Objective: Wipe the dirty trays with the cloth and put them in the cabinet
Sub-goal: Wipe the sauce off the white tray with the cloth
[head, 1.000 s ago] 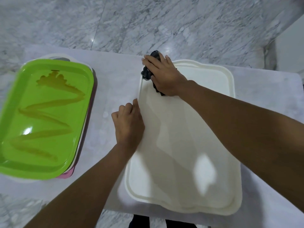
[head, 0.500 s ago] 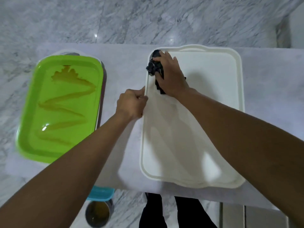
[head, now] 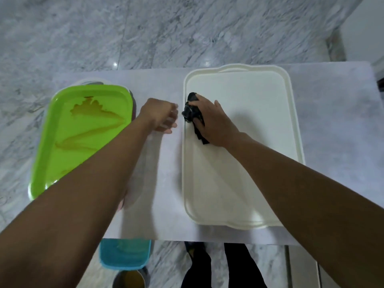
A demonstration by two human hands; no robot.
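A white tray lies on the right half of the marble table. My right hand presses a crumpled black cloth against the tray's left inner edge. My left hand hovers blurred over the table just left of that tray, fingers curled, holding nothing and off the rim. A green tray smeared with a brown zigzag of liquid sits at the left, on top of other stacked trays whose edges peek out.
The table ends at a near edge below my arms. Below it on the floor stand a blue tray or lid and a metal cup of brownish liquid. My dark trouser legs show beside them.
My right hand has dragged the cloth from the tray's far left corner toward me along the left edge. My left hand has let go of the tray rim and moved left.
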